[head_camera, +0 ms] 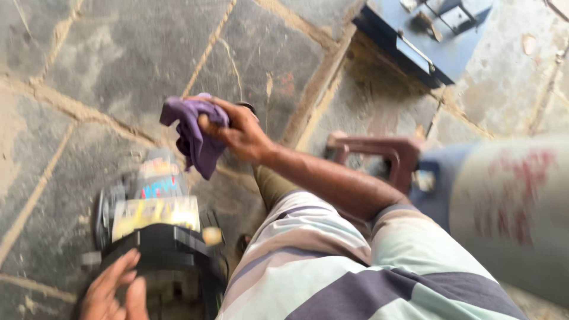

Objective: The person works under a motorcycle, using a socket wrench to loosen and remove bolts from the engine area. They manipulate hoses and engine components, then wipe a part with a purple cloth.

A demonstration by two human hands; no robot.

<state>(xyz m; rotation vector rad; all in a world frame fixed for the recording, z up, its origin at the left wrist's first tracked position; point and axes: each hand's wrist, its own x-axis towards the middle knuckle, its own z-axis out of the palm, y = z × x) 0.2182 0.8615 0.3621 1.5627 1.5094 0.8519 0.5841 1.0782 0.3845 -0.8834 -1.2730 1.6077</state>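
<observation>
In the middle of the frame, a little to the left, the right hand [240, 133] is closed around a purple cloth [195, 136]. The fingers grip the bunched cloth from the side, and a loose end of it hangs down below the hand. The arm comes from the lower right, out of a sleeve with wide stripes in pale green, grey and purple.

In the lower left corner, the left hand [115, 290] lies with spread fingers on the black top of a machine [157, 231]; it holds nothing, it only rests flat against the surface. The machine has a black body, a yellow label in its middle and a grey part with coloured marks above that. It stands on the stone floor [106, 65], just under the hanging cloth. Whether the cloth touches the machine, I cannot tell, because the picture is blurred.

At the centre right, a reddish-brown stool [379, 151] stands on the floor. At the top right there is a blue metal box [427, 41]. A large pale cylinder [515, 207] with red marks fills the right edge.
</observation>
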